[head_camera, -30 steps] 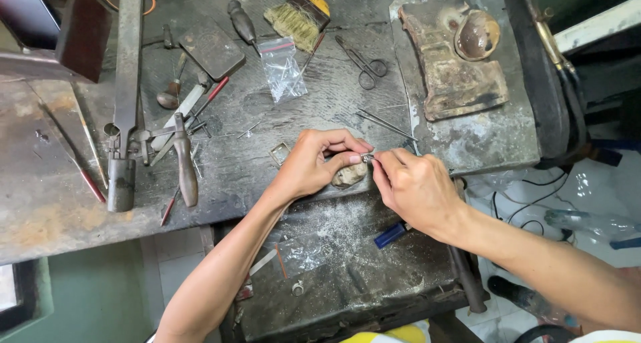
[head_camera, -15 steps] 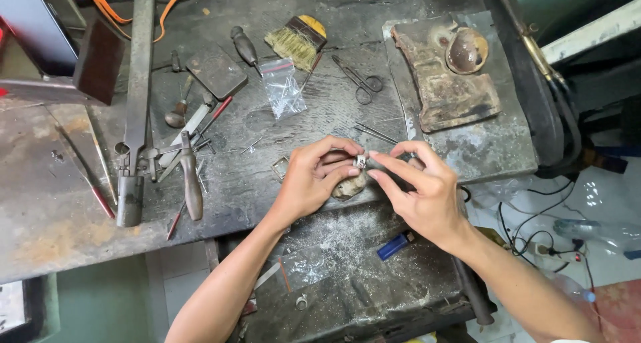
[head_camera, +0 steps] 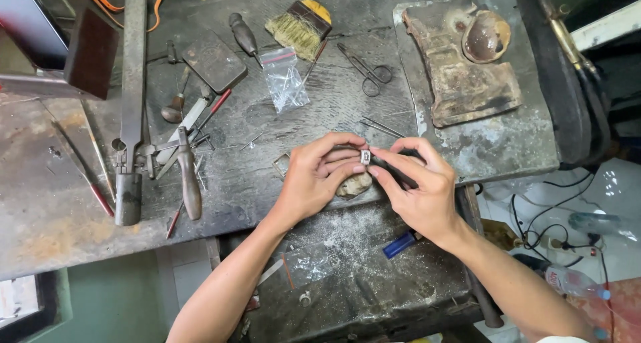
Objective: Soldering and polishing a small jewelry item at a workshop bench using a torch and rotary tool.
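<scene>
In the head view, the left hand [head_camera: 319, 179] and right hand [head_camera: 417, 186] are pinching a small silver ring [head_camera: 365, 157] together over the grimy tabletop [head_camera: 60, 229], having edged slightly lower since a second ago, fingertips staying clamped on it.

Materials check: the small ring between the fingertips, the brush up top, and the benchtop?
Ring: likely silvery metal, bright glint. Brush: dark, probably wooden block with pale straw-like bristles, fibre unclear. Benchtop: looks like worn metal sheet, dull grey with rusty patches.
</scene>
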